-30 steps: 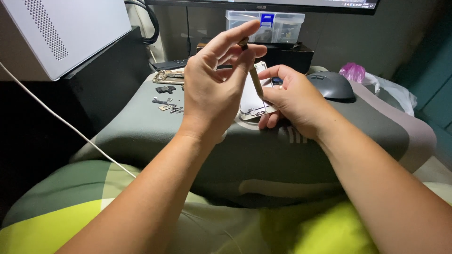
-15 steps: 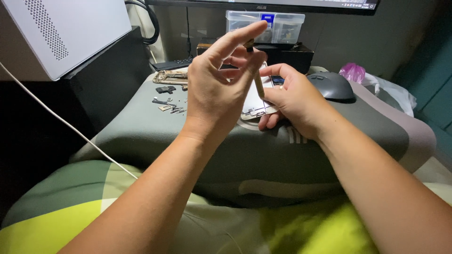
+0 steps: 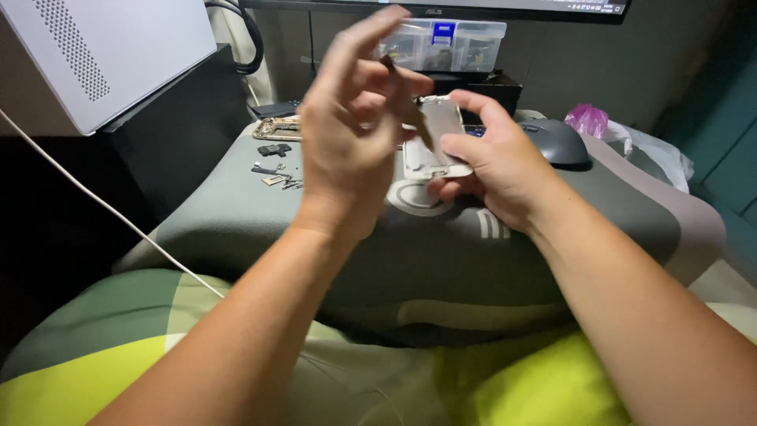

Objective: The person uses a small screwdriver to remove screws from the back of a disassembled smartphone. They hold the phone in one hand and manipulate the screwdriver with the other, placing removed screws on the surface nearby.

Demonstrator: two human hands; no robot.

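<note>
My right hand [image 3: 493, 158] grips a small opened phone body [image 3: 436, 130], pale and metallic, held tilted just above a grey cushion [image 3: 394, 260]. My left hand [image 3: 351, 130] is raised in front of it, pinching a thin dark tool [image 3: 406, 95] between thumb and fingers, the index finger sticking up. The tool's tip points down at the phone's inner side. Part of the phone is hidden behind my left hand.
Small loose phone parts [image 3: 274, 167] and a gold-coloured frame [image 3: 276, 128] lie on the cushion's far left. A dark computer mouse [image 3: 556, 142] sits at its far right. A white box [image 3: 102, 55], a clear compartment case [image 3: 449, 43] and a white cable [image 3: 110, 207] surround it.
My left hand has lifted and shifted a little, its fingers spreading with the index finger raised. The right hand has tilted the phone body up more.
</note>
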